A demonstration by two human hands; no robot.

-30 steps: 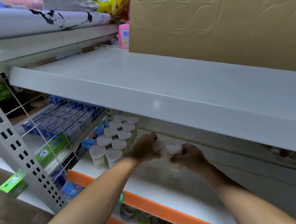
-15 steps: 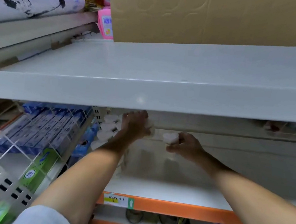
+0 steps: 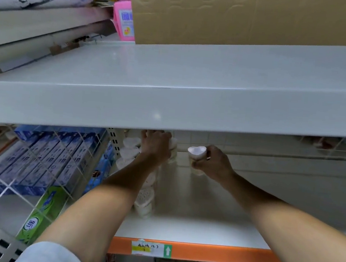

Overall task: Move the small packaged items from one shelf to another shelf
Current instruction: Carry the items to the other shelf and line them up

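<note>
Gripping heart-lidded jar (image 3: 197, 152), right hand (image 3: 214, 164) fingers (image 3: 199, 164)

Green box (image 3: 38, 217): character "新" in round emblem. Orange shelf edge (image 3: 208, 253): label (image 3: 151, 249) with white up-arrow; handwriting illegible.

Both hands (image 3: 155, 145) (image 3: 213, 163) seemingly around containers (image 3: 197, 152)

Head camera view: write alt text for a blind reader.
Under a grey shelf, the right hand grips a small white heart-lidded jar; the left hand reaches among matching jars at the back. Blue boxes sit left.
</note>
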